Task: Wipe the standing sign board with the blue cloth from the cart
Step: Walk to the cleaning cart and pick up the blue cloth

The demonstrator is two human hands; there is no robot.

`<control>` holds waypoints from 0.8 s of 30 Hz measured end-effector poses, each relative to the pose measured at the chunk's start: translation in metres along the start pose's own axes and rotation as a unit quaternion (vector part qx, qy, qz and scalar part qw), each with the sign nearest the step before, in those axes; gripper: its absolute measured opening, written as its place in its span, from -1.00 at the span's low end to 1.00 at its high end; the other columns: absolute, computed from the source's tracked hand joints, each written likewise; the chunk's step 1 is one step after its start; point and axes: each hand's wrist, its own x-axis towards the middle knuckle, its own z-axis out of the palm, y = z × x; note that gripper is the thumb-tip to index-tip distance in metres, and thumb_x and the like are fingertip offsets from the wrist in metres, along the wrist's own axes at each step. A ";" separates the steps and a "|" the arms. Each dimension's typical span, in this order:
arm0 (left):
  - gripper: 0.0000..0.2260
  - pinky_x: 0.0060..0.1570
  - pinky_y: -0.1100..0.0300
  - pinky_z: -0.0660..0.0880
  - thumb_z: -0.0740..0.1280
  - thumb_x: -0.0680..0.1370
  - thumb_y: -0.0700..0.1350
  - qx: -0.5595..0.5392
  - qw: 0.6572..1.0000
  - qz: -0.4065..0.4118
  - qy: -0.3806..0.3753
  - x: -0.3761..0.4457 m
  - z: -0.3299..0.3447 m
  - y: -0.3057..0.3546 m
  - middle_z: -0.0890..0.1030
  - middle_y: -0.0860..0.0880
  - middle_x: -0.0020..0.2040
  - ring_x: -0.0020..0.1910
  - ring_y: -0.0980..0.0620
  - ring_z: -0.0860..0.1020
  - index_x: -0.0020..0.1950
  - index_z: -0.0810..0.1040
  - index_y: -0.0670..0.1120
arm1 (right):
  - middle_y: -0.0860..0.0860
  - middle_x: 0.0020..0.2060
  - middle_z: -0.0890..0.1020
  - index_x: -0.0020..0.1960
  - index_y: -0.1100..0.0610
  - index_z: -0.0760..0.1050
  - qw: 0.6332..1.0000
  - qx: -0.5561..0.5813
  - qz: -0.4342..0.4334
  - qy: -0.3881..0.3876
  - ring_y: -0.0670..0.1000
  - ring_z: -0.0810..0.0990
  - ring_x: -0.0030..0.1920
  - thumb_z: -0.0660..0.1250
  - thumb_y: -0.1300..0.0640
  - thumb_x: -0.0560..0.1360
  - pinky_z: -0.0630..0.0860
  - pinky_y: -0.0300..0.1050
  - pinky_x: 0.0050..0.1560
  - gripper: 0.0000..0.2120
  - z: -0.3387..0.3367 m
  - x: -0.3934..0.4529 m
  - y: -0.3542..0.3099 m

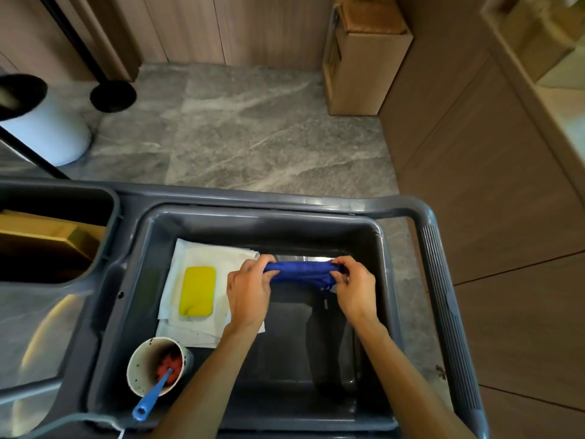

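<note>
The blue cloth (302,274) is bunched into a roll and held over the grey cart tray (370,229). My left hand (248,291) grips its left end and my right hand (356,288) grips its right end, both above the tray's inside. A black round base with a slanting pole (113,96) stands on the floor at the upper left; no board face of a standing sign shows in the view.
In the tray lie white cloths (202,255) with a yellow sponge (197,291) on top, and a white cup (158,365) holding a blue-handled brush. A grey bin (57,198) sits at the cart's left. A cardboard box (364,64) and a white bin (47,134) stand on the floor.
</note>
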 end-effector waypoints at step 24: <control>-0.81 -0.04 0.35 0.56 0.50 0.49 -0.25 -0.172 0.974 0.109 0.099 0.040 -0.199 0.112 0.70 0.00 -0.14 -0.16 0.13 0.65 0.09 0.71 -0.12 | -0.13 -0.11 0.66 0.19 0.03 0.61 0.980 0.027 -0.191 0.045 -0.17 0.63 -0.07 0.39 0.08 0.57 0.57 -0.27 -0.10 -0.80 -0.161 0.009 -0.178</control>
